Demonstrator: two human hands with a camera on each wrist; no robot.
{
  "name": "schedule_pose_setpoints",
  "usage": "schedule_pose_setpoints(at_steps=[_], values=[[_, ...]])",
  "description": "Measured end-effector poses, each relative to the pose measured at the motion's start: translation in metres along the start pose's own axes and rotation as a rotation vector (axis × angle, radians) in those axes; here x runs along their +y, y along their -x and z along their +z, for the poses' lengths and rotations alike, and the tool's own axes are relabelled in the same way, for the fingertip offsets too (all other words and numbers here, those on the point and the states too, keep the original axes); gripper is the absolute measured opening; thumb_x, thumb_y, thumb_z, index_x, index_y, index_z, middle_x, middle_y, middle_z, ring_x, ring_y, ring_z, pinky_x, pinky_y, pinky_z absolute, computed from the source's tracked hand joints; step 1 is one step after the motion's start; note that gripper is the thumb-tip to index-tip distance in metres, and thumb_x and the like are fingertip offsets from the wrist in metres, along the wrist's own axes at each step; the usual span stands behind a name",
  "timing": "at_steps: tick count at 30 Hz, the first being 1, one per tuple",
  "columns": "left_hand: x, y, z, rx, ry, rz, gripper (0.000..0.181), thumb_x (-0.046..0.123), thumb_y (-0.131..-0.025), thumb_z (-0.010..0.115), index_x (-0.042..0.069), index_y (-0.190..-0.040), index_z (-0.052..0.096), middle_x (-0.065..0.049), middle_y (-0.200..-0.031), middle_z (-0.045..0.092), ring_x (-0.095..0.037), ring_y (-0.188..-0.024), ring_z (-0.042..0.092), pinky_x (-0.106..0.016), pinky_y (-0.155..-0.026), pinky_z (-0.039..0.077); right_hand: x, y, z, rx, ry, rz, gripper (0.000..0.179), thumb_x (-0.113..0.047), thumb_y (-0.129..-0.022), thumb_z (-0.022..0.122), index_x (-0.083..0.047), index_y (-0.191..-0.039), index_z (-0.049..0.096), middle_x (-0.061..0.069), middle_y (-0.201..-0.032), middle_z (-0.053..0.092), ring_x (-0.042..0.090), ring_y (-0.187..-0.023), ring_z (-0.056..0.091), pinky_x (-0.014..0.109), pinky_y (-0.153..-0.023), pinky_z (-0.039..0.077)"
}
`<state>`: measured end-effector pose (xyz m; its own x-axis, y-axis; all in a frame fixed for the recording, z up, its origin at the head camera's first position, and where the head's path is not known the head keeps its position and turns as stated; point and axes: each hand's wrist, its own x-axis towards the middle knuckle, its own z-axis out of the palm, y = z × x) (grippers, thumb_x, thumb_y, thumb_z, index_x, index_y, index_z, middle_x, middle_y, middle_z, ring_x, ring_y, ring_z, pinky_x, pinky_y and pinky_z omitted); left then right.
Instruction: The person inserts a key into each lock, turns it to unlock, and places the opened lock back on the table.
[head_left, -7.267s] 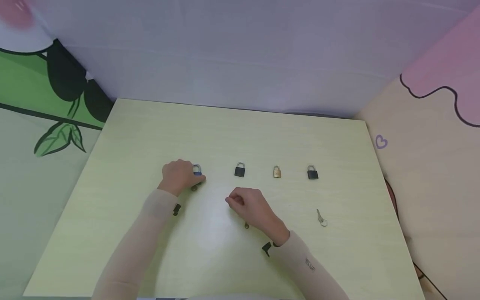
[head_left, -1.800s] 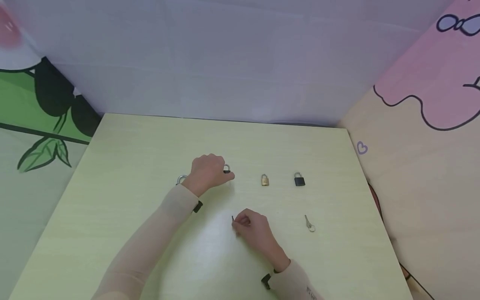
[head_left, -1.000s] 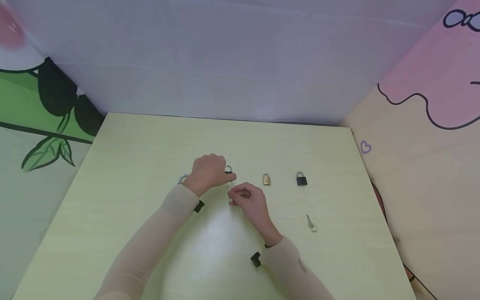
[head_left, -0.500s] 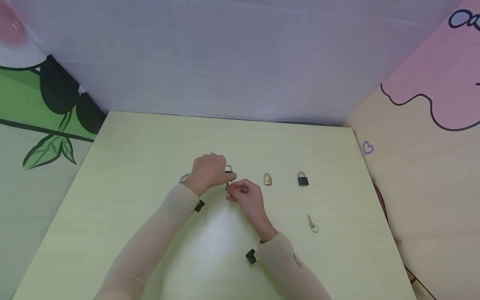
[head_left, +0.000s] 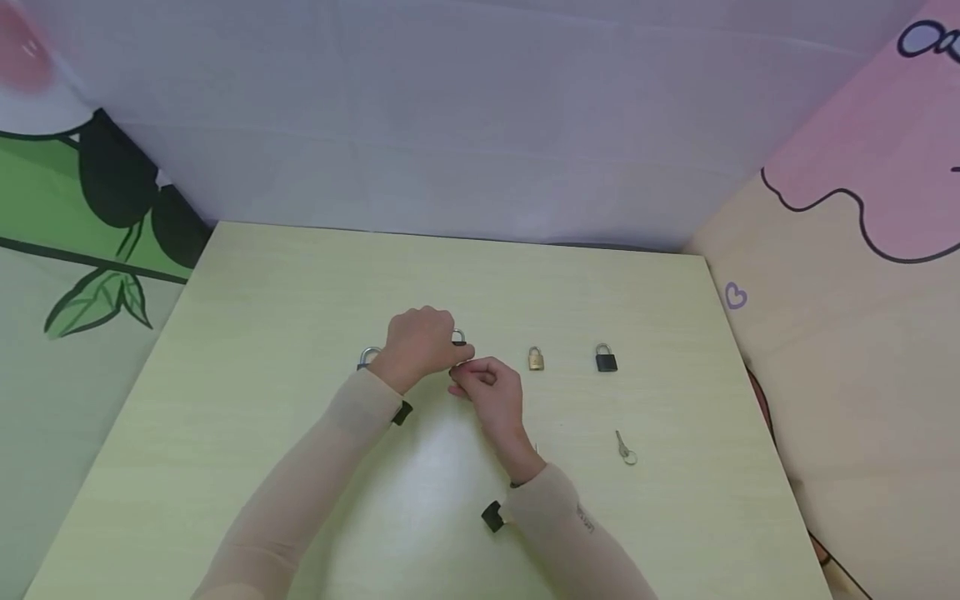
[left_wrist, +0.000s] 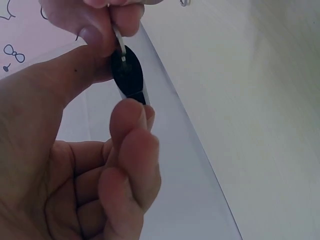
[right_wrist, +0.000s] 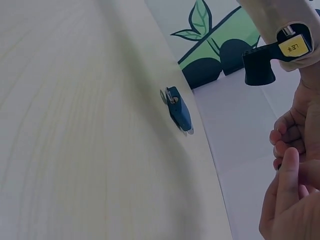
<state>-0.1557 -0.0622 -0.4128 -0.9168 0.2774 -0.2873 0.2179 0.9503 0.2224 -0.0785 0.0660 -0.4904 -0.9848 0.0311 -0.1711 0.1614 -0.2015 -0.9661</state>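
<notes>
My left hand [head_left: 422,346] grips a black padlock [left_wrist: 127,75] between thumb and fingers, its shackle pointing away from me in the head view. In the left wrist view the padlock's underside faces the camera. A thin silver key [left_wrist: 119,39] touches it there, pinched in the fingertips of my right hand [head_left: 495,396]. How deep the key sits I cannot tell. Behind my left wrist lies a blue padlock [right_wrist: 179,110], mostly hidden in the head view; the right wrist view shows a key with a ring at its keyhole end.
To the right lie a small brass padlock [head_left: 536,359] and another black padlock [head_left: 606,358] on the pale table [head_left: 300,275]. Nearer me is a key with a ring [head_left: 625,450]. A thin metal tip [head_left: 536,448] shows beside my right wrist.
My left hand has gone from the blue padlock to the black one on its right. My right hand has picked up a key and brought it forward to the black padlock's underside.
</notes>
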Motion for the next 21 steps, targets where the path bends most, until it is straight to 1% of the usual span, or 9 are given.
schedule_pose_setpoints(at_steps=[2, 6, 9, 13, 16, 21], values=[[0.0004, 0.0003, -0.0006, -0.001, -0.011, -0.005, 0.041, 0.042, -0.083, 0.064, 0.015, -0.057, 0.048, 0.001, -0.057, 0.043, -0.017, -0.051, 0.044, -0.031, -0.045, 0.034, 0.0015, 0.0000, 0.0020, 0.021, -0.012, 0.005, 0.009, 0.003, -0.091, 0.068, 0.011, -0.094, 0.065, 0.033, -0.097, 0.068, 0.017, -0.073, 0.072, 0.036, -0.075, 0.058], [-0.0005, -0.0006, 0.0007, 0.008, -0.017, -0.009, 0.040, 0.043, -0.082, 0.064, 0.015, -0.057, 0.049, 0.000, -0.059, 0.045, -0.019, -0.053, 0.046, -0.032, -0.046, 0.035, 0.0029, -0.0001, 0.0048, 0.048, -0.055, 0.028, 0.008, 0.006, -0.090, 0.068, 0.011, -0.093, 0.064, 0.027, -0.094, 0.070, 0.017, -0.073, 0.072, 0.036, -0.075, 0.058], [-0.0013, -0.0018, 0.0015, 0.007, -0.010, -0.010, 0.040, 0.043, -0.082, 0.063, 0.015, -0.057, 0.047, 0.001, -0.058, 0.043, -0.018, -0.052, 0.044, -0.031, -0.046, 0.034, 0.0034, -0.0004, 0.0061, 0.060, -0.096, 0.029, 0.007, 0.007, -0.090, 0.067, 0.012, -0.093, 0.064, 0.022, -0.091, 0.072, 0.018, -0.072, 0.072, 0.036, -0.076, 0.057], [-0.0019, -0.0015, -0.0004, -0.004, 0.000, -0.023, 0.042, 0.043, -0.082, 0.063, 0.016, -0.056, 0.044, 0.003, -0.055, 0.037, -0.016, -0.050, 0.040, -0.030, -0.046, 0.031, 0.0031, -0.0004, 0.0078, 0.071, -0.126, 0.019, 0.003, 0.009, -0.089, 0.068, 0.007, -0.090, 0.065, 0.022, -0.090, 0.072, 0.019, -0.072, 0.072, 0.037, -0.075, 0.057], [-0.0023, -0.0011, -0.0021, -0.006, 0.006, -0.029, 0.043, 0.043, -0.083, 0.064, 0.016, -0.056, 0.044, 0.003, -0.054, 0.036, -0.016, -0.050, 0.039, -0.030, -0.046, 0.031, 0.0020, -0.0007, 0.0087, 0.075, -0.132, 0.017, 0.007, 0.010, -0.089, 0.067, 0.004, -0.087, 0.066, 0.021, -0.090, 0.071, 0.019, -0.072, 0.072, 0.037, -0.075, 0.058], [-0.0031, -0.0019, -0.0041, -0.010, 0.013, -0.035, 0.043, 0.043, -0.083, 0.063, 0.016, -0.057, 0.044, 0.003, -0.054, 0.035, -0.016, -0.049, 0.038, -0.030, -0.046, 0.031, 0.0004, -0.0016, 0.0092, 0.078, -0.133, 0.026, 0.008, 0.010, -0.089, 0.067, 0.003, -0.087, 0.067, 0.021, -0.090, 0.071, 0.021, -0.073, 0.072, 0.037, -0.075, 0.058]])
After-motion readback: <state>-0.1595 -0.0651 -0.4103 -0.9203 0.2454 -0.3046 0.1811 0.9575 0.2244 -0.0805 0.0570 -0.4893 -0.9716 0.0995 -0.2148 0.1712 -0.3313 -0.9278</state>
